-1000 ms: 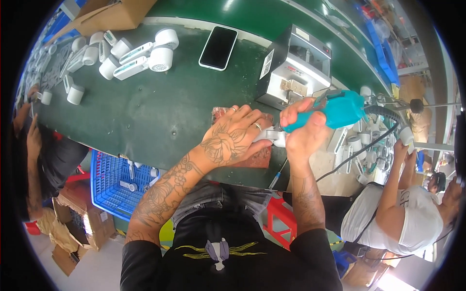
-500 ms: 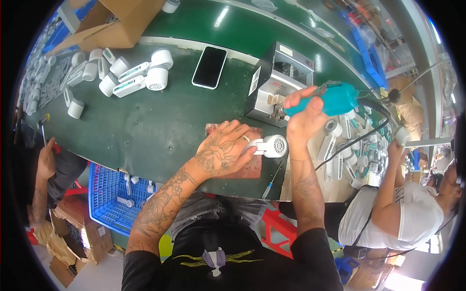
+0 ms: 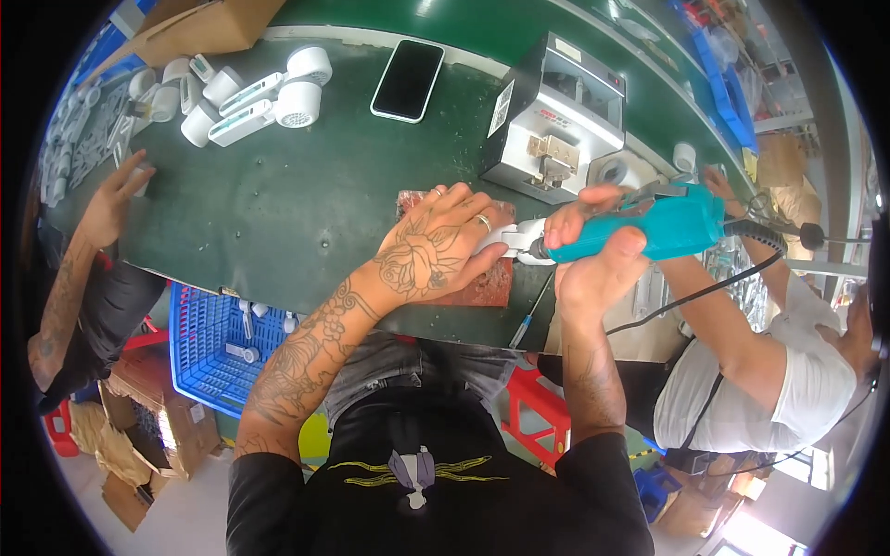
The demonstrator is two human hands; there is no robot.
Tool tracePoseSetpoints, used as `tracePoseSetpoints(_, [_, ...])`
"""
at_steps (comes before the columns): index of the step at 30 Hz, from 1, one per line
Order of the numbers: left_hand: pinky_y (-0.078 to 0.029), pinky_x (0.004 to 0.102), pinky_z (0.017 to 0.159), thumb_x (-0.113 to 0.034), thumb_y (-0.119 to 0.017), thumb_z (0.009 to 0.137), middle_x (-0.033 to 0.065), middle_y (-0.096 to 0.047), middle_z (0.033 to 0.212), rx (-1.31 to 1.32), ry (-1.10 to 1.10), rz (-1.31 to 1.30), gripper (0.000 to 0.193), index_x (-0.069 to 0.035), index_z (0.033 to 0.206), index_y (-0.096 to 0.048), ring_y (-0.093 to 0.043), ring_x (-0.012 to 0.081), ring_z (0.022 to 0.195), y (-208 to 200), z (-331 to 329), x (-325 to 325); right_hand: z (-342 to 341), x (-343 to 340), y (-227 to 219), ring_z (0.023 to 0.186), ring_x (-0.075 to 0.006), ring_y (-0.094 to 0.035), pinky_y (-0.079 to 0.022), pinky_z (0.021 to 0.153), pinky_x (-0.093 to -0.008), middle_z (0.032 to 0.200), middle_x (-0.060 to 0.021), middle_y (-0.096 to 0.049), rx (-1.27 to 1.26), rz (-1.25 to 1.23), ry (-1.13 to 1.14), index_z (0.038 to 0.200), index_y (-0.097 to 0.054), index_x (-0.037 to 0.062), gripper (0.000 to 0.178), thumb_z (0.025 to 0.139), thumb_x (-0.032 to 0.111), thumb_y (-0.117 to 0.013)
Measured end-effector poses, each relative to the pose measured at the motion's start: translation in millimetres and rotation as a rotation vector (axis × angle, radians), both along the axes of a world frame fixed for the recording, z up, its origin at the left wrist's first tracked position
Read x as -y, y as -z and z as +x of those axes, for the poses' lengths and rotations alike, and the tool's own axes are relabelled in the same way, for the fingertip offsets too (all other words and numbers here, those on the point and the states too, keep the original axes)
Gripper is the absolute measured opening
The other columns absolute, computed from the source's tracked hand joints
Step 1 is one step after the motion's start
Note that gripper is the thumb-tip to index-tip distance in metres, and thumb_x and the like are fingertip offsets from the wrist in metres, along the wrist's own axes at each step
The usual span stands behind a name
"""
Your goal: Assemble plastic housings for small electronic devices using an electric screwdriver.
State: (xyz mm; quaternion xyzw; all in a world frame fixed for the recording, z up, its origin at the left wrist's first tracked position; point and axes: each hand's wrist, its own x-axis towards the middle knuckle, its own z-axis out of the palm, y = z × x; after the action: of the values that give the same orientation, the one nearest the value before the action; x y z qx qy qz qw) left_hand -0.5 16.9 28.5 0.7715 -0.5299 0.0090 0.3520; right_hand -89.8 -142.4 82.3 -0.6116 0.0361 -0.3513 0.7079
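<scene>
My left hand (image 3: 436,246) is closed around a white plastic device (image 3: 530,230) with a short handle and a round head, pressing it onto a reddish pad (image 3: 473,295). The grille on that head is now hidden by the tool. In my right hand (image 3: 598,269) is a teal electric screwdriver (image 3: 654,232), lying nearly level. Its tip meets the device's round head just right of my left fingers. A thin hand screwdriver (image 3: 524,329) with a blue handle lies by the pad at the table's near edge.
A black and silver screw feeder (image 3: 561,125) stands behind the tool. A phone (image 3: 408,81) and several white devices (image 3: 297,104) lie farther left. Co-workers' hands reach in at left (image 3: 116,199) and right (image 3: 718,188). A cord (image 3: 691,301) trails right; a blue basket (image 3: 209,357) stands below.
My right hand has brought the electric screwdriver down from the screw feeder onto the white device. A co-worker's hand at left has reached up to the white parts. The view has shifted slightly.
</scene>
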Motion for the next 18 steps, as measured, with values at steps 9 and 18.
tracePoseSetpoints(9, [-0.046, 0.0443, 0.093, -0.028, -0.064, 0.095, 0.0083, -0.062, 0.118, 0.024, 0.002, 0.002, 0.035, -0.008, 0.123, -0.066, -0.057, 0.0298, 0.105, -2.1, 2.2, 11.5, 1.6, 12.6, 23.5, 0.061, -0.0206, -0.056, -0.048, 0.058, -0.0344, 0.07, -0.0106, -0.056, 0.016, 0.07, -0.074, 0.1, -0.053, -0.0053, 0.059, 0.093, 0.051, -0.069])
tracePoseSetpoints(18, [-0.051, 0.0474, 0.09, -0.035, -0.077, 0.068, 0.0099, -0.069, 0.112, 0.027, 0.032, -0.018, 0.035, -0.011, 0.093, -0.072, -0.063, 0.03, 0.113, -16.9, -1.7, -13.7, -23.0, 54.4, 43.8, 0.083, -0.0199, -0.049, -0.042, 0.079, -0.0371, 0.094, -0.004, -0.056, 0.042, 0.761, -0.522, 0.118, -0.057, 0.0062, 0.04, 0.097, 0.041, -0.058])
